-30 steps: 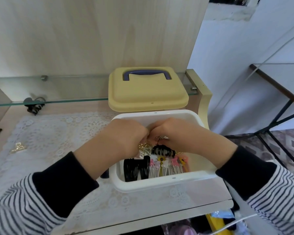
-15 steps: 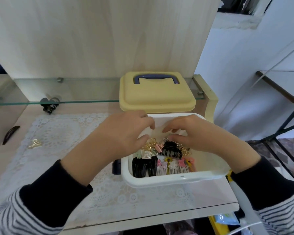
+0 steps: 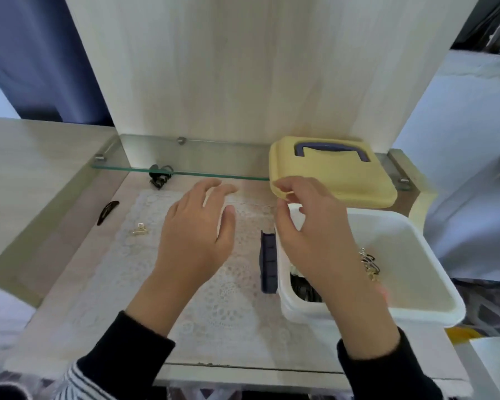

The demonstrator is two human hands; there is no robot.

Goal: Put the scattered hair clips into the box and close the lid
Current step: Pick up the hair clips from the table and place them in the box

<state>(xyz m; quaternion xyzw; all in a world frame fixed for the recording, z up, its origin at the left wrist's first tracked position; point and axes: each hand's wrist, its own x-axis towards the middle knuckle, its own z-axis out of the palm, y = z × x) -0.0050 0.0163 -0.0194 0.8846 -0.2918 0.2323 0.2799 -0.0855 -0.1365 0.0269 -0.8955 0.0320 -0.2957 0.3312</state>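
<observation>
The white box (image 3: 416, 290) stands open at the right of the dresser top, with several hair clips (image 3: 368, 264) inside. Its yellow lid (image 3: 338, 180) with a blue handle lies behind it on the glass shelf. My right hand (image 3: 309, 235) hovers over the box's left rim, fingers apart and empty. My left hand (image 3: 197, 235) is spread above the lace mat (image 3: 214, 307), holding nothing. On the left lie a small gold clip (image 3: 140, 230), a dark snap clip (image 3: 107, 212) and a black claw clip (image 3: 158, 176).
A glass shelf (image 3: 185, 168) runs along the wooden back panel. A dark blue latch (image 3: 267, 261) sits on the box's left side. The dresser's front edge is near my sleeves. A raised wooden surface lies to the left.
Both hands have come out of the box and shifted left with nothing in them. The view has turned left, showing more loose clips on the dresser.
</observation>
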